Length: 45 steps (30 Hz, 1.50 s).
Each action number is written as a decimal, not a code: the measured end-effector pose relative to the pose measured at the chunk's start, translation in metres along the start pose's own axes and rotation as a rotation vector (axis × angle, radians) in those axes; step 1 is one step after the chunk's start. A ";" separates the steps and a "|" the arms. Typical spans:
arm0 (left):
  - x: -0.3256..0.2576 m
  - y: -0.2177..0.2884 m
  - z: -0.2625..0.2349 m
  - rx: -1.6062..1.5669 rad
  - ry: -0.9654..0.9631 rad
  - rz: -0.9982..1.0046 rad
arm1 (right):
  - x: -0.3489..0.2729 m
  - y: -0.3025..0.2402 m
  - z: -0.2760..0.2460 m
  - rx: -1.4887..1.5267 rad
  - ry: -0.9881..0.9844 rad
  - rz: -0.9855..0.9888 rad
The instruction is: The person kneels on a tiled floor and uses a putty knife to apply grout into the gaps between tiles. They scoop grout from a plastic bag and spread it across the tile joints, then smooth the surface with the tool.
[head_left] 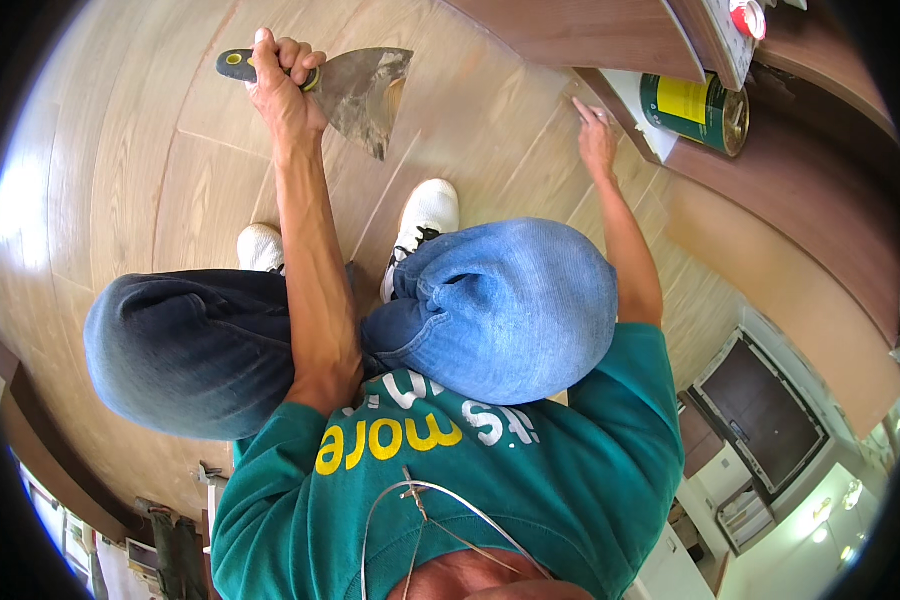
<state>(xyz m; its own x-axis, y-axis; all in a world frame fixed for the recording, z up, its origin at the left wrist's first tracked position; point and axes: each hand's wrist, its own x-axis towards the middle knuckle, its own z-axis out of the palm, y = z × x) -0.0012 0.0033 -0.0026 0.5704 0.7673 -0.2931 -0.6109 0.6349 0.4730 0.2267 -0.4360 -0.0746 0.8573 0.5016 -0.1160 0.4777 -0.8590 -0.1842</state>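
Grey, smudged scraper blade (363, 97)

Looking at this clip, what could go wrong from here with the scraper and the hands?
The scraper in the left hand has a wide bare blade; a corner pressed hard might scratch the wood-look floor.
The right hand reaches down with a finger extended, bare, so the blade could nick it if brought close.
A green can sits near that hand and might get knocked.
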 end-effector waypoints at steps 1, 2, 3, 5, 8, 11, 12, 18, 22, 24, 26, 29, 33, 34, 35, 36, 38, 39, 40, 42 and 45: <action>0.002 0.000 0.000 -0.002 0.002 0.001 | -0.003 -0.005 0.009 -0.082 0.024 -0.014; 0.003 0.000 0.001 -0.005 0.003 0.002 | -0.012 -0.012 0.020 -0.164 0.049 -0.027; 0.003 0.000 0.000 -0.005 0.007 0.004 | -0.021 -0.012 0.029 -0.244 0.072 -0.041; 0.005 0.003 0.003 0.015 0.012 0.018 | -0.029 0.006 0.031 -0.261 0.024 -0.100; 0.001 0.007 -0.005 0.006 -0.002 0.031 | -0.033 0.008 0.010 -0.205 -0.084 -0.121; 0.004 0.007 0.002 0.003 -0.003 0.028 | -0.018 0.018 -0.007 -0.060 -0.046 -0.066; 0.001 0.007 0.002 0.013 0.014 0.024 | -0.014 0.013 -0.008 -0.030 -0.018 -0.064; 0.001 0.004 0.004 0.001 -0.030 0.018 | 0.001 -0.003 0.010 -0.061 -0.002 -0.025; 0.005 0.008 0.001 -0.031 -0.045 0.012 | -0.010 0.001 0.001 0.024 -0.161 -0.135; 0.003 0.008 -0.006 -0.087 -0.028 -0.013 | -0.010 0.000 -0.005 0.115 -0.130 -0.095; 0.004 0.004 -0.007 -0.158 0.009 -0.043 | -0.007 -0.003 -0.003 0.181 0.044 0.005; 0.005 0.005 -0.015 -0.183 0.047 -0.070 | -0.002 -0.025 0.004 0.113 0.105 0.042; 0.003 0.000 -0.010 -0.177 0.053 -0.076 | 0.022 -0.025 0.021 -0.079 0.172 0.052; 0.002 0.000 -0.007 -0.172 0.054 -0.071 | 0.024 -0.026 0.026 -0.141 0.184 0.067; 0.002 0.001 -0.003 -0.175 0.053 -0.067 | 0.025 -0.027 0.031 -0.203 0.196 0.083; 0.003 0.002 -0.002 -0.165 0.046 -0.060 | 0.023 -0.030 0.041 -0.215 0.196 0.090; 0.002 0.002 -0.002 -0.157 0.035 -0.052 | 0.009 -0.037 0.051 -0.253 0.195 0.106; 0.002 0.004 -0.004 -0.172 0.031 -0.055 | 0.005 -0.036 0.048 -0.237 0.161 0.093; 0.002 0.005 -0.007 -0.186 0.026 -0.058 | 0.006 -0.032 0.042 -0.182 0.115 0.065; 0.000 0.006 -0.006 -0.192 0.027 -0.062 | 0.008 -0.022 0.024 -0.072 0.023 0.014; -0.005 0.006 -0.001 -0.182 0.033 -0.070 | 0.020 -0.026 0.016 0.076 0.085 0.105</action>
<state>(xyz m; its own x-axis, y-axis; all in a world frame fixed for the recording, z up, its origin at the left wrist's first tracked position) -0.0080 0.0028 0.0009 0.5984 0.7214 -0.3486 -0.6612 0.6904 0.2935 0.2286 -0.4020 -0.0874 0.9163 0.3966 -0.0562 0.3719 -0.8943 -0.2489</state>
